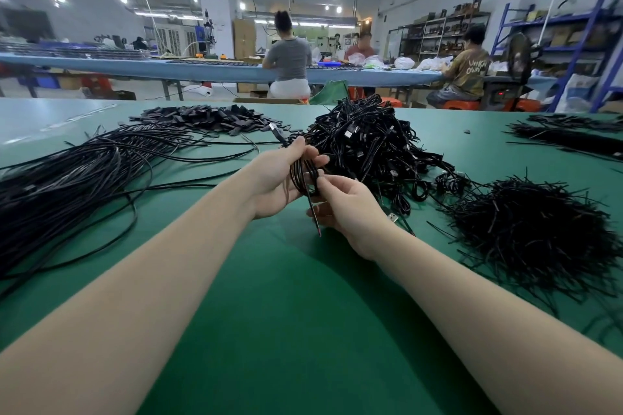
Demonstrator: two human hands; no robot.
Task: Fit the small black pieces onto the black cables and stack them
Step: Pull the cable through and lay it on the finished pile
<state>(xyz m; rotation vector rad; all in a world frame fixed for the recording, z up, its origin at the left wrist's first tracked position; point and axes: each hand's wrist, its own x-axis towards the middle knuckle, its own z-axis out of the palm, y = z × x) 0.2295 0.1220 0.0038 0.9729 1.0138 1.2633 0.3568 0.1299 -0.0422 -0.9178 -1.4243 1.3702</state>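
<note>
My left hand grips a coiled black cable above the green table, its fingers curled round the loops. My right hand pinches the same cable just below the coil, and the cable's free end hangs down past it to a reddish tip. Directly behind the hands rises a big heap of coiled black cables. A pile of small flat black pieces lies at the back left. Long loose black cables spread over the left side.
A mound of thin black ties sits to the right, with another bundle of black strands at the far right edge. The green table stretches toward me. Several people sit at a blue bench behind.
</note>
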